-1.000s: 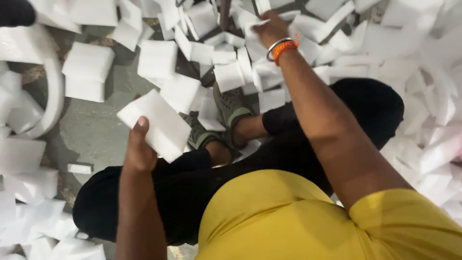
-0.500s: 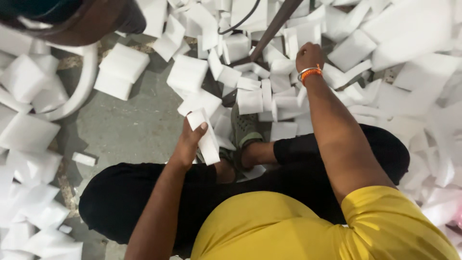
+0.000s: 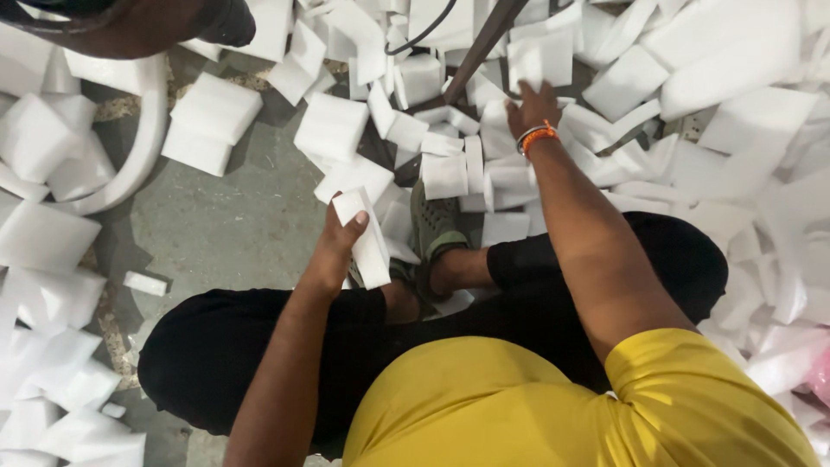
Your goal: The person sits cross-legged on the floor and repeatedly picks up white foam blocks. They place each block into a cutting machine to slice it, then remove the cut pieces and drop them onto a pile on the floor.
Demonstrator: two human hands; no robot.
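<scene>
two hands, left hand (image 3: 333, 251), right hand (image 3: 532, 108), one orange wristband (image 3: 538, 137), white foam blocks (image 3: 216, 108) too many to count

The person wears a yellow short-sleeved shirt (image 3: 553, 406) and, just beyond it, black trousers (image 3: 259, 346). An orange band beside a thin silvery bracelet (image 3: 538, 136) rings the right wrist. A grey-green sandal (image 3: 432, 229) with straps covers one foot; both forearms are bare.

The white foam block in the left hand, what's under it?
Under the white foam block held by the left hand lie more white foam pieces and a green shoe on the grey floor. Whatever sits directly beneath the block is covered.
</scene>
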